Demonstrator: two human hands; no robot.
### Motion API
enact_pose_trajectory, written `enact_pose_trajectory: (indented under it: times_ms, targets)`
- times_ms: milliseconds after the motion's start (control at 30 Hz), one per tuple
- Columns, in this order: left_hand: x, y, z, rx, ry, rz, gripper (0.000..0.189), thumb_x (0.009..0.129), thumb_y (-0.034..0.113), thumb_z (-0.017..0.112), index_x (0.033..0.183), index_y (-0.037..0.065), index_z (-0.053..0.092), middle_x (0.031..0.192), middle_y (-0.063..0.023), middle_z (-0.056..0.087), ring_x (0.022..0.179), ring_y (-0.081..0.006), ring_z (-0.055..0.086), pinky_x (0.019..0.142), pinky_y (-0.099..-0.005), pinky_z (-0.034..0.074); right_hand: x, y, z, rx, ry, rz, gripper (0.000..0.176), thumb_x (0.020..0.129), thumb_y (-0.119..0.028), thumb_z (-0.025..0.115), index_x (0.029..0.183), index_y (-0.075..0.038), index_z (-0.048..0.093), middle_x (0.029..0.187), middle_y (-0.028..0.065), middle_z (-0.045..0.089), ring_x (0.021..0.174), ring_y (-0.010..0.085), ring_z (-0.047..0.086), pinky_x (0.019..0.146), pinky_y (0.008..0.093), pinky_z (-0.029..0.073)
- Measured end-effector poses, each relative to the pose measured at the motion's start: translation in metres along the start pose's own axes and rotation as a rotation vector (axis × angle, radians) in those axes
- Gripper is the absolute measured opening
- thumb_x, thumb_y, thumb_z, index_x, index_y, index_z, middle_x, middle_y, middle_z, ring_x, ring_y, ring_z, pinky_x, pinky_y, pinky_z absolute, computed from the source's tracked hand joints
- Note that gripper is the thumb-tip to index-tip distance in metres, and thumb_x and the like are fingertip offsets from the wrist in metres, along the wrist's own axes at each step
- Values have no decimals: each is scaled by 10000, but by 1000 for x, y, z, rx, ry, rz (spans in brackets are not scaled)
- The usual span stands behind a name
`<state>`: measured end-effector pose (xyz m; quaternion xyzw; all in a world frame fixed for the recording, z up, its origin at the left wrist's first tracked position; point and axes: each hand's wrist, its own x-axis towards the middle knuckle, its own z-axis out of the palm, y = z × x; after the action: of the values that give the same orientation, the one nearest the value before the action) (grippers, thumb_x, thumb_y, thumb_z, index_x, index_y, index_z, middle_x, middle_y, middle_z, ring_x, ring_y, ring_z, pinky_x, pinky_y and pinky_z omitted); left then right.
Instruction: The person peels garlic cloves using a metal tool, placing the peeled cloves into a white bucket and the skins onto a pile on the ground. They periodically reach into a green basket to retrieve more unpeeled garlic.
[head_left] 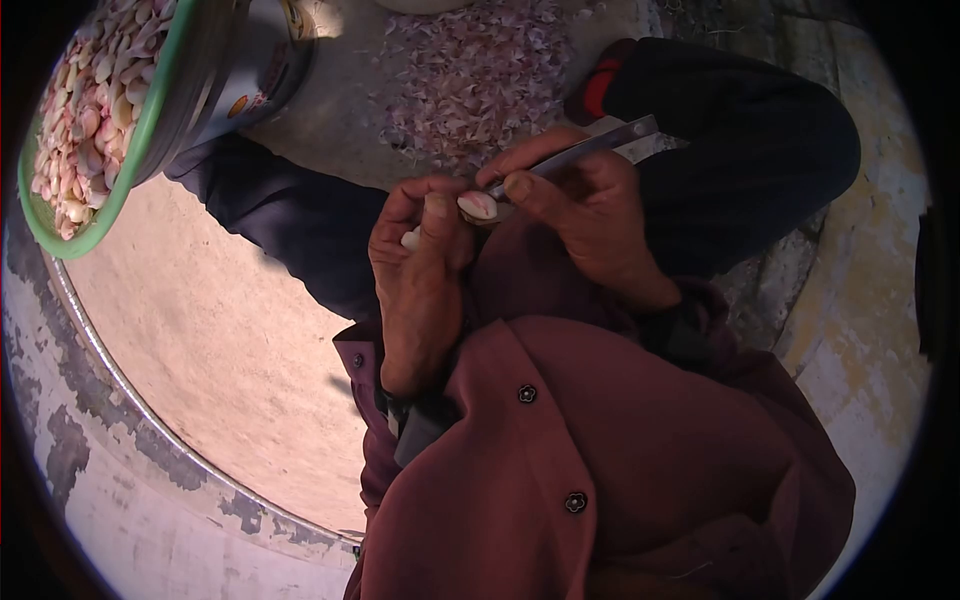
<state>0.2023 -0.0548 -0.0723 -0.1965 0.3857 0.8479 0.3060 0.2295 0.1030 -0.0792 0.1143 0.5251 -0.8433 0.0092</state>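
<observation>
Between the thumb and fingers of my left hand (420, 270) is a pale garlic clove (478, 206) with a pinkish streak. A second white clove (411, 239) shows lower down, tucked in the same hand's curled fingers. My right hand (600, 215) is closed around a small knife (600, 145), its metal-looking length pointing up and right. The knife's lower end meets the clove, where my right thumb also comes close. Exactly how the edge touches the clove is hidden by the fingers.
At upper left, a green-rimmed basin (150, 130) is heaped with garlic cloves (95, 120), beside a printed bucket (260, 75). Purplish-white garlic skins (475, 75) lie scattered on the ground ahead. My bent legs in dark trousers (750, 140) frame both sides.
</observation>
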Motion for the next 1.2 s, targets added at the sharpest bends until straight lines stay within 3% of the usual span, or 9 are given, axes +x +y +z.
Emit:
enact_pose_trajectory:
  times_ms: [200,333,533,733,867,967,1033,1133,1200]
  targets:
    - [-4,-5,7,421,30,171,263,859,60,693,1099,24,590,950,-12,622,855,-49,562,773,-193,470,0,0,-2,-59,-54,-48,94,922,-23,588,1006,19,586,1003,148,647,966,189,638,866,319,522]
    - [-5,0,12,340,141,12,305,834,21,706,1115,32,588,978,-12,618,882,-47,560,778,-192,468,0,3,-4,-104,-68,-101,93,920,-14,586,1006,20,586,1007,150,644,960,191,640,862,316,523]
    - [-5,-4,12,358,56,206,244,857,32,684,1089,31,605,961,-15,619,870,-55,563,780,-190,465,-1,-3,1,-25,-44,-56,95,908,-2,596,999,24,592,1005,147,644,985,199,633,875,313,513]
    - [-4,2,9,409,137,102,194,904,110,650,1069,21,602,879,-1,610,807,-45,550,714,-176,445,0,0,-1,-218,-100,-124,125,895,1,613,1016,27,597,986,138,655,984,189,630,879,314,505]
    - [-2,-4,1,335,139,79,211,959,241,589,1000,34,607,765,29,551,634,-18,420,552,-184,330,1,-2,1,-225,-166,-102,134,891,-3,618,1021,25,600,960,135,659,970,185,634,862,301,507]
    - [-1,-4,8,319,167,63,257,974,279,560,994,28,608,758,25,540,628,-24,402,548,-186,321,0,-5,3,-124,-168,-9,122,895,-43,630,999,13,599,946,134,662,941,188,641,837,300,514]
    - [0,-4,9,324,196,60,284,980,304,546,977,26,604,737,24,525,605,-24,375,537,-187,301,-2,-11,5,247,-186,162,120,900,-89,640,967,-1,595,947,141,665,912,191,646,812,314,522]
    - [2,0,0,136,155,-29,325,994,330,508,961,18,591,707,11,504,569,-32,357,525,-192,296,10,-12,-7,501,-254,101,137,902,-119,645,953,-8,583,937,142,666,915,210,648,800,334,528]
    - [2,3,-4,-1,35,-39,326,996,327,501,947,17,588,702,-3,504,544,-41,340,519,-191,287,14,-14,-16,345,-151,129,141,897,-106,647,972,-6,583,953,144,665,921,218,648,798,337,530]
